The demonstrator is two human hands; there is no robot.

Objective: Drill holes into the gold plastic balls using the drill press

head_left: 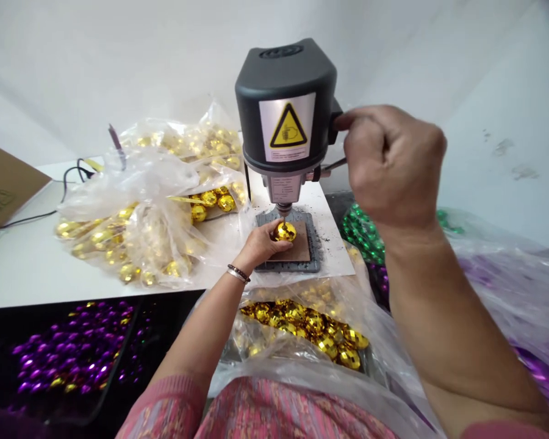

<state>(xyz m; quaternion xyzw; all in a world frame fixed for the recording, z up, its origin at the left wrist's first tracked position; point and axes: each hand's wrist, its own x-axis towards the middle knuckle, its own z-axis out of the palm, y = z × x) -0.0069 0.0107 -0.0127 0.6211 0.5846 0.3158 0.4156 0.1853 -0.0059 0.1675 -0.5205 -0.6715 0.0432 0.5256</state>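
My left hand (pixel 266 244) pinches a shiny gold faceted ball (pixel 285 231) between thumb and fingers. The ball rests on a brown board (pixel 301 244) on the grey base (pixel 315 256) of a small drill press (pixel 286 110). Directly above it, the drill bit (pixel 284 220) points down at the ball's top; whether it has entered the ball is too small to tell. My right hand (pixel 393 161) is raised beside the dark motor housing, index finger touching a block on its right side (pixel 335 122). Its other fingers are curled, their inner side hidden. A thin lever (pixel 333 164) runs behind this hand.
Clear plastic bags (pixel 155 231) of gold balls lie left on the white table (pixel 18 268). An opened bag of gold balls (pixel 308 326) sits before me. Purple balls (pixel 73 353) fill a black tray lower left; green ones (pixel 363 231) lie right. A cardboard box (pixel 9 183) stands far left.
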